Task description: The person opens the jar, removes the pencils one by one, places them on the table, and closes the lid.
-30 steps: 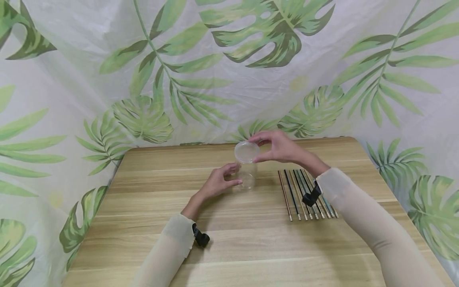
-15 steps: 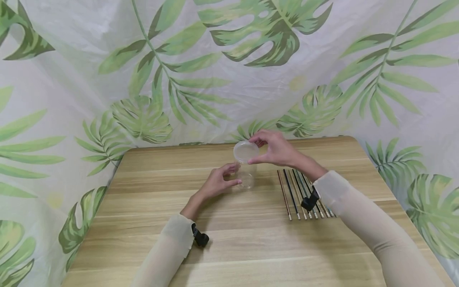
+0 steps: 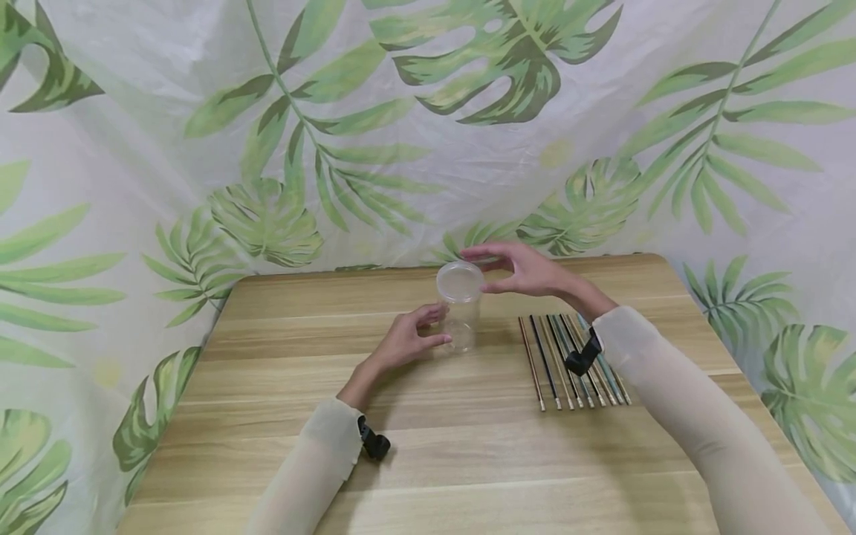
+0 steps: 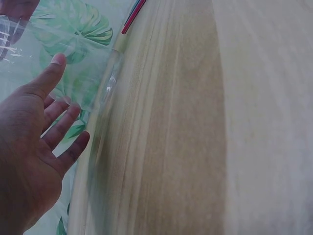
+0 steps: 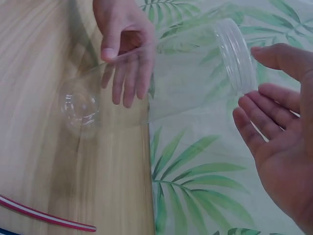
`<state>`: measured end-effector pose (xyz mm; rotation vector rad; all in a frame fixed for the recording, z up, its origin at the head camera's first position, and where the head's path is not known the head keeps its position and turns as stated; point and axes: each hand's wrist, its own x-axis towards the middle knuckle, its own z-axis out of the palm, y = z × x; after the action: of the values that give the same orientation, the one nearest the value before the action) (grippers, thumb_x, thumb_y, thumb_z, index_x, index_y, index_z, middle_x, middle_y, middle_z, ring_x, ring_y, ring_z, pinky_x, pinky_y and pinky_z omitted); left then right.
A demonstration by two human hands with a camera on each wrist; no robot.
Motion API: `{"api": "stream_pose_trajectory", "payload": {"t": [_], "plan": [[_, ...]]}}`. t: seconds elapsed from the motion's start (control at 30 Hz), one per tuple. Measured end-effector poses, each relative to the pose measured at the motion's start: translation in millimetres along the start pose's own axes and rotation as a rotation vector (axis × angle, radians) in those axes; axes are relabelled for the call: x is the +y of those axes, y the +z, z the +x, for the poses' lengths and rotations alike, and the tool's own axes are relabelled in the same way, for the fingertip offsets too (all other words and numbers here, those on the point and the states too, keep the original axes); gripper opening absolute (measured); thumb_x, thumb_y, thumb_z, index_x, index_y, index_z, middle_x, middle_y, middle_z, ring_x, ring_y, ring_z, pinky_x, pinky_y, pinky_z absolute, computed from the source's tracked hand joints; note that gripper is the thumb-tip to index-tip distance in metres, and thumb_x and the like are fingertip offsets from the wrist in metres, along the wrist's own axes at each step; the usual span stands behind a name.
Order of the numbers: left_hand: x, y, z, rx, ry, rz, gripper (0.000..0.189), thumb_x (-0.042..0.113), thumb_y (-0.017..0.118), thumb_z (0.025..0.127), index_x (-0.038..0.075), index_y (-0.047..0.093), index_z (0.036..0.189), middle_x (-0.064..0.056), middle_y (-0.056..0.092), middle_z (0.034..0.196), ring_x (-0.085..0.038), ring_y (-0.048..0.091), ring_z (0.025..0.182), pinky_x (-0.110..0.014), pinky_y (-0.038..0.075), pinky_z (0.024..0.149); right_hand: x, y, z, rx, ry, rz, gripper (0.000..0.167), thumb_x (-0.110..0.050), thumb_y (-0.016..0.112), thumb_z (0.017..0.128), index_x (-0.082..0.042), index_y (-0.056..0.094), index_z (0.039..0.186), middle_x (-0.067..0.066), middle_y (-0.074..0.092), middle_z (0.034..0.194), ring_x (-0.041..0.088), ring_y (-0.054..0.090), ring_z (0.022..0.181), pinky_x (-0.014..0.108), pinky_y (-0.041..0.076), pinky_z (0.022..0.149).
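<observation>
A tall clear plastic jar (image 3: 461, 321) stands upright on the table, with a translucent round lid (image 3: 459, 282) on its mouth. My left hand (image 3: 408, 338) holds the jar low on its left side, thumb in front and fingers behind. At the lid's right edge is my right hand (image 3: 528, 270), its fingers spread and loosely bent; in the right wrist view (image 5: 288, 117) the thumb sits slightly apart from the rim while fingertips come close to it. Whether those fingertips touch the lid is hard to tell. Nothing shows inside the jar.
Several thin pencils (image 3: 548, 364) lie side by side right of the jar, partly under the right forearm. The wooden table (image 3: 428, 461) ends at a leaf-print curtain (image 3: 361, 163) behind. Each wrist carries a black camera.
My right hand's fingers loosen from the lid and spread, with the thumb moving right along the rim. The left hand and jar stay nearly still.
</observation>
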<state>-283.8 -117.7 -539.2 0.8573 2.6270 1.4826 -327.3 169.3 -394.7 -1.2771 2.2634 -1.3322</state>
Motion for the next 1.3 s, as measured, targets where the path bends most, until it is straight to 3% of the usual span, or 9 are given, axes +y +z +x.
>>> {"api": "stream_pose_trajectory", "payload": {"t": [0.17,0.4,0.8,1.03,1.3], "plan": [[1.5,0.2,0.4,-0.011,-0.017,0.004,0.067,0.023,0.086,0.092,0.001,0.058,0.148,-0.014,0.066,0.145,-0.029,0.067,0.13,-0.042,0.054,0.112,0,-4,1.9,-0.066,0.001,0.04,0.064,0.0,0.077,0.094,0.008,0.049,0.152,0.025,0.054,0.154,0.043,0.06,0.135,0.053,0.048,0.118],[1.1,0.5,0.9,-0.012,-0.004,-0.006,0.067,0.021,0.086,0.092,0.0,0.057,0.148,-0.015,0.066,0.144,-0.031,0.067,0.13,-0.044,0.055,0.111,-1,-3,1.3,-0.043,0.023,0.03,0.062,0.0,0.082,0.091,0.007,0.056,0.148,0.025,0.061,0.145,0.043,0.063,0.13,0.053,0.049,0.116],[2.5,-0.3,0.0,-0.002,0.009,-0.003,0.067,0.019,0.086,0.092,-0.004,0.056,0.147,-0.018,0.066,0.143,-0.034,0.067,0.128,-0.047,0.055,0.11,-5,13,-3.1,0.134,-0.011,-0.117,0.062,-0.009,0.095,0.079,0.004,0.069,0.134,0.02,0.069,0.136,0.034,0.071,0.114,0.052,0.059,0.104],[3.7,0.7,-1.1,0.003,-0.019,-0.009,0.067,0.019,0.087,0.091,-0.002,0.057,0.148,-0.018,0.066,0.142,-0.033,0.067,0.129,-0.045,0.054,0.112,-5,24,-7.0,0.221,-0.001,-0.235,0.063,-0.015,0.096,0.078,0.0,0.07,0.133,0.013,0.073,0.128,0.026,0.071,0.11,0.042,0.061,0.101],[3.5,1.6,-1.7,0.014,-0.017,-0.032,0.067,0.019,0.087,0.091,-0.002,0.057,0.148,-0.02,0.066,0.142,-0.036,0.067,0.128,-0.048,0.054,0.112,-11,36,-9.7,0.354,-0.026,-0.283,0.061,-0.017,0.101,0.07,0.003,0.074,0.121,0.015,0.075,0.117,0.027,0.073,0.1,0.039,0.063,0.093]]}}
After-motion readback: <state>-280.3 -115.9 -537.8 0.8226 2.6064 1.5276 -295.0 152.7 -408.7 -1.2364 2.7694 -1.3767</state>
